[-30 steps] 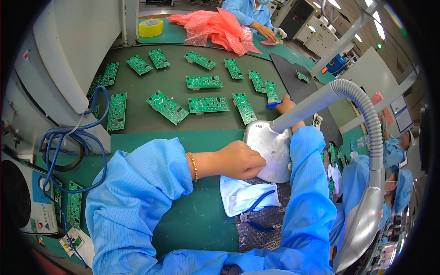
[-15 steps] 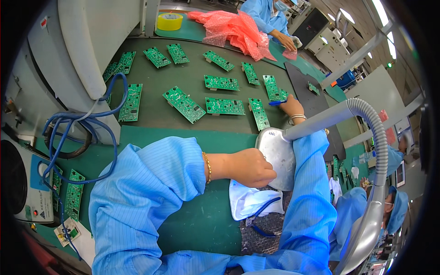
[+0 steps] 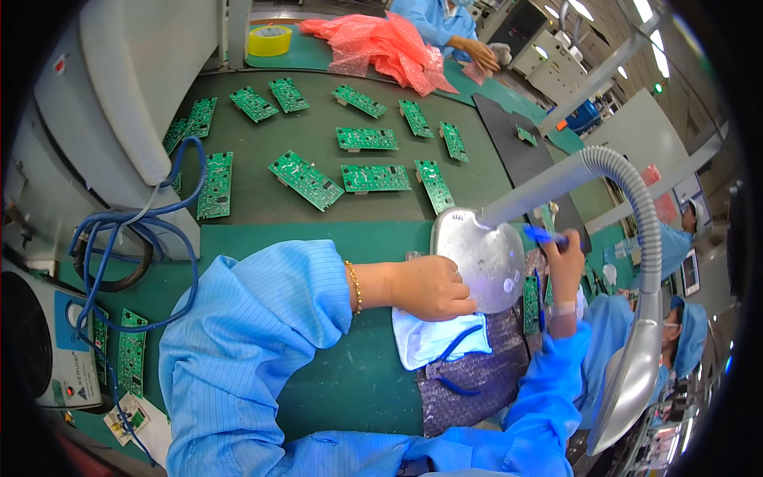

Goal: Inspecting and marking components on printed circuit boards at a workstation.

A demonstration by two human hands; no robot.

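My left hand (image 3: 433,288) is closed in a fist, thumb side up, at the near edge of a silver lamp head (image 3: 485,262); what its fingers hold, if anything, is hidden. Right of the lamp head, my right hand (image 3: 563,266) is raised and closed around a blue pen (image 3: 544,234), slightly blurred. Just below the left hand lies a white cloth (image 3: 425,342), with blue-handled pliers (image 3: 457,350) across it. Both rest on dark bubble wrap (image 3: 493,381). A green circuit board (image 3: 531,304) lies near my right wrist.
Several circuit boards (image 3: 376,178) are spread over the dark mat. Yellow tape (image 3: 269,40) and pink bubble wrap (image 3: 381,48) lie at the back, near a co-worker's hand (image 3: 475,54). Blue cable (image 3: 119,203) hangs left. The lamp's flexible arm (image 3: 636,187) arches over the right.
My right hand has drawn back with the pen from the far boards to the lamp head's right side. My left hand keeps its place. The whole view has shifted slightly.
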